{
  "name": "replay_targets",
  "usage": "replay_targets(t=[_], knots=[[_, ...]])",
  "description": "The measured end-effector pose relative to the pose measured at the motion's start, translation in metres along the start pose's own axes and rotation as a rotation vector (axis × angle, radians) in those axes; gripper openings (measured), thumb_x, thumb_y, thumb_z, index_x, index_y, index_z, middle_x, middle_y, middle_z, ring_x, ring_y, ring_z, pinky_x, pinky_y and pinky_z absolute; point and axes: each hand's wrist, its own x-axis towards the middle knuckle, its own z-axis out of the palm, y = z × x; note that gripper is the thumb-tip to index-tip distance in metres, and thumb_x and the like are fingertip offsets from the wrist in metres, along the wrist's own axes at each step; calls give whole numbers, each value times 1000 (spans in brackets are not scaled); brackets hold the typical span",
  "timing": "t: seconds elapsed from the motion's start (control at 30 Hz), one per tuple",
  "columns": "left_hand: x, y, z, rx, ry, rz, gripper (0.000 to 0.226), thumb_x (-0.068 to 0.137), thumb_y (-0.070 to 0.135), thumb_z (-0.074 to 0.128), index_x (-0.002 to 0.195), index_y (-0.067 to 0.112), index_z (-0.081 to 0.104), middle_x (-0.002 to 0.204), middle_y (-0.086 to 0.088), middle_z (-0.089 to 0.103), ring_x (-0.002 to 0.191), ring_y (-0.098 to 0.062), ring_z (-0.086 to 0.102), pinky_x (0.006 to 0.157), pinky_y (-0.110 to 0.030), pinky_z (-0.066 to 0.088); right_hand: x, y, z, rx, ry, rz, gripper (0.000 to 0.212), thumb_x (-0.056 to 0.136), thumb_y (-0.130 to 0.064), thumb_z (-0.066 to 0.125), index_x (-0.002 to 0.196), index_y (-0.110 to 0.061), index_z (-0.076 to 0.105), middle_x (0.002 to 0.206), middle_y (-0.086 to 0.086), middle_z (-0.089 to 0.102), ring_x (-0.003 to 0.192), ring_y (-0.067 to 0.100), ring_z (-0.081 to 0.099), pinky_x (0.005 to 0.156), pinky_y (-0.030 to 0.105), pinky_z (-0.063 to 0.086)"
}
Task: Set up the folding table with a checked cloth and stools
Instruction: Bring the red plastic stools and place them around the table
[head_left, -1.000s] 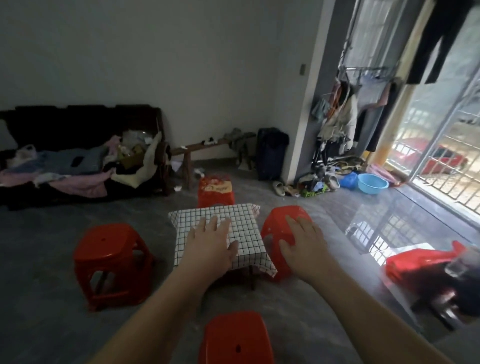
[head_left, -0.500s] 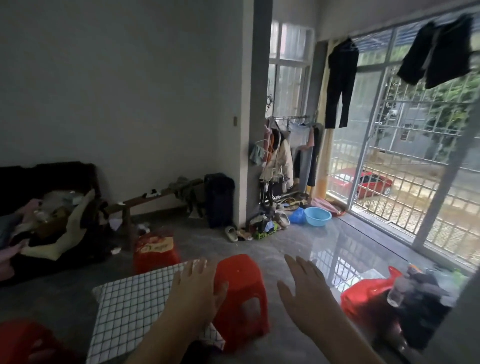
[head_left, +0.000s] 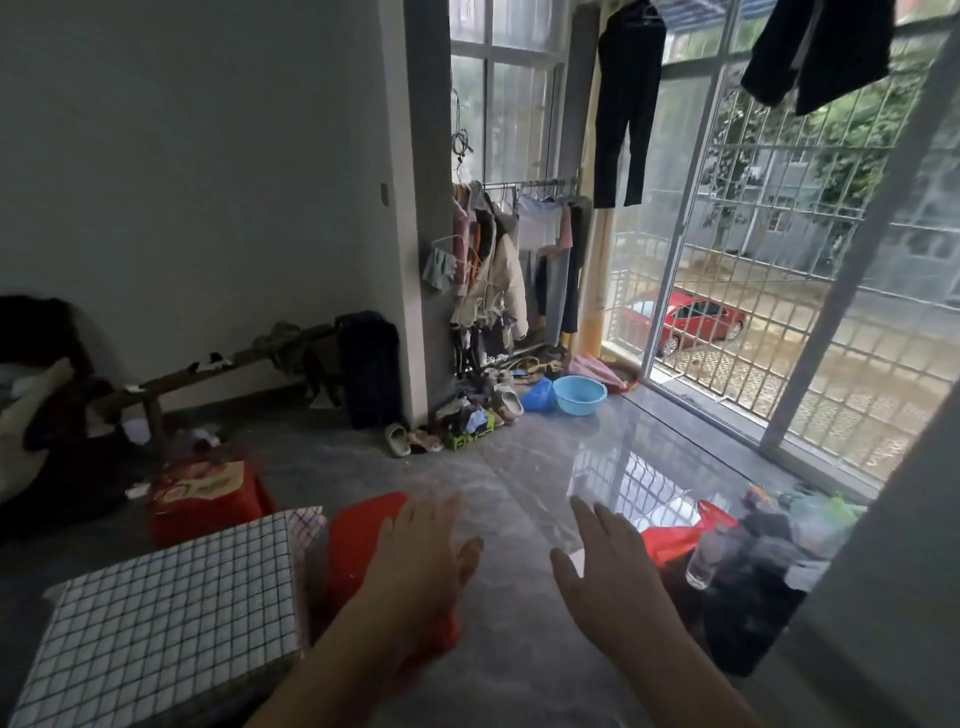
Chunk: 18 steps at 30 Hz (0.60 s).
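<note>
Checked cloth (head_left: 171, 608) covers the counter at lower left. One red stool (head_left: 358, 545) stands just right of it, another (head_left: 208, 499) behind. Left hand (head_left: 415, 566) and right hand (head_left: 613, 582) hover right of the cloth, fingers spread, holding nothing.

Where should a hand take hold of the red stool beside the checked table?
By the rim of the seat on the red stool, probably from above on its right side. It stands upright, the checked cloth crowds its left side, and the open left hand hovers over it.
</note>
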Motion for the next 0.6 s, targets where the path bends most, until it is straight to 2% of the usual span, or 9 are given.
replay_targets(t=[0.1,0.2,0.33,0.6], knots=[[36,1,3,17,47,10,67,99,52,39,156,24,19,161,-6,27,147,-27,24,120,-47,21,29,10,2,2,-3,5,67,99,-50,40,157,-28,16,164,3,20,151,23,13,122,35,8],[73,-6,12,-5,64,22,67,99,53,37,157,27,16,163,-4,24,149,-27,20,121,-49,19,62,13,12,-3,-30,9,67,99,-50,39,157,-28,14,164,2,18,151,23,11,121,35,6],[134,-29,19,-49,56,-21,69,98,50,43,157,28,15,160,-6,29,146,-28,26,119,-45,23,119,9,29,-46,-77,3,67,99,-50,39,157,-27,14,164,3,18,151,24,13,122,35,7],[308,-121,1,-91,103,-18,69,98,45,46,157,20,20,156,-11,33,142,-26,31,118,-43,25,313,-43,69,-55,-69,-32,68,98,-50,40,157,-26,16,163,4,20,151,24,13,123,38,12]])
